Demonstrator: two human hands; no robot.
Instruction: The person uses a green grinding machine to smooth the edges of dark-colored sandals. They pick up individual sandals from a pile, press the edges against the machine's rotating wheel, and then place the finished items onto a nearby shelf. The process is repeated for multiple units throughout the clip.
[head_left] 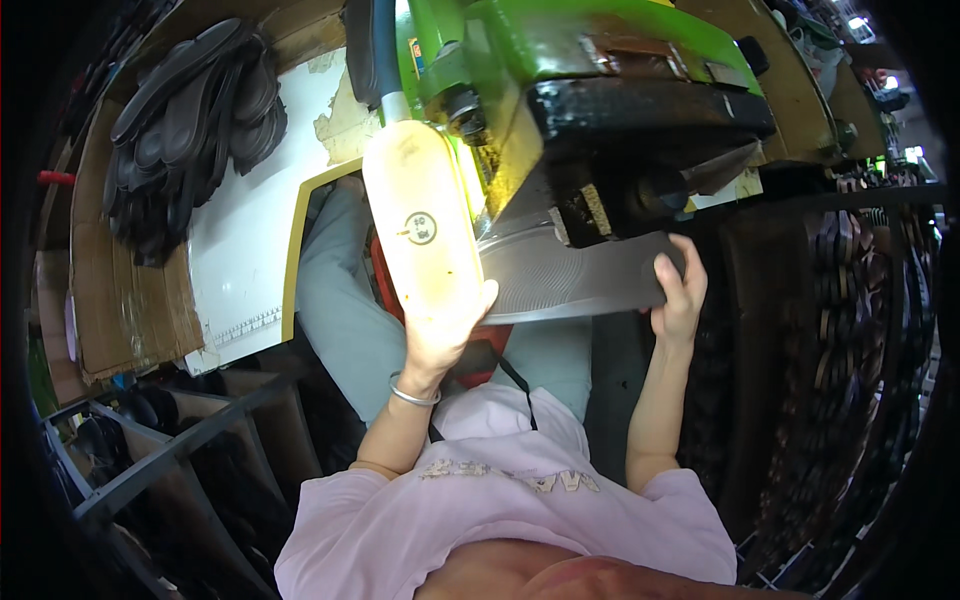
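A dark grey shoe sole (pixel 575 275) with fine wavy ridges lies lengthwise under the head of a green machine (pixel 640 50). My right hand (pixel 682 290) grips its right end, the thumb on the upper face and the fingers curled round the edge. At the left end, my left hand (pixel 445 330) has its thumb against the sole's edge; its other fingers are hidden by a glowing, cream-coloured oval lamp head (pixel 420 220). The machine's dark lower part (pixel 630 200) covers the sole's far edge.
Dark soles (pixel 195 120) are heaped in a cardboard box (pixel 130 310) at the left, beside a white tabletop (pixel 240 230) with a yellow edge. Racks of footwear (pixel 850 320) stand on the right. A metal-framed, divided rack (pixel 190 440) is at lower left.
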